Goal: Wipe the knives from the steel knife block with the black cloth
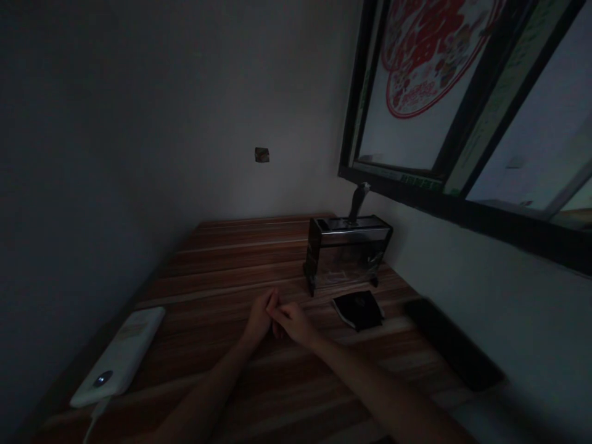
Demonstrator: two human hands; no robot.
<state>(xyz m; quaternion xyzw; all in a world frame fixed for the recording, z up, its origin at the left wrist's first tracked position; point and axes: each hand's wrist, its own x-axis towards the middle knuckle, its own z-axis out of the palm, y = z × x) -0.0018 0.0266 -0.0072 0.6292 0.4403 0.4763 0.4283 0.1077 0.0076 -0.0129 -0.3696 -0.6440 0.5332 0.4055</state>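
My left hand [260, 316] and my right hand [296, 324] are clasped together low over the wood-grain tabletop [222, 271]. Their fingers are folded against each other, and nothing shows between them in the dim light. Just beyond, to the right, stands a black-framed box [348, 259] with see-through sides; a dark handle [357, 202] sticks up from its top. Between that box and my right forearm lies a small flat black cloth-like piece [359, 309] with a pale edge. Neither hand touches these things.
At the left edge lies a white power bank [123, 354] with a cable [95, 416] plugged in. A long flat black object [453, 342] rests along the right wall. Above it is a dark-framed window [398, 176] with a red decoration [425, 68].
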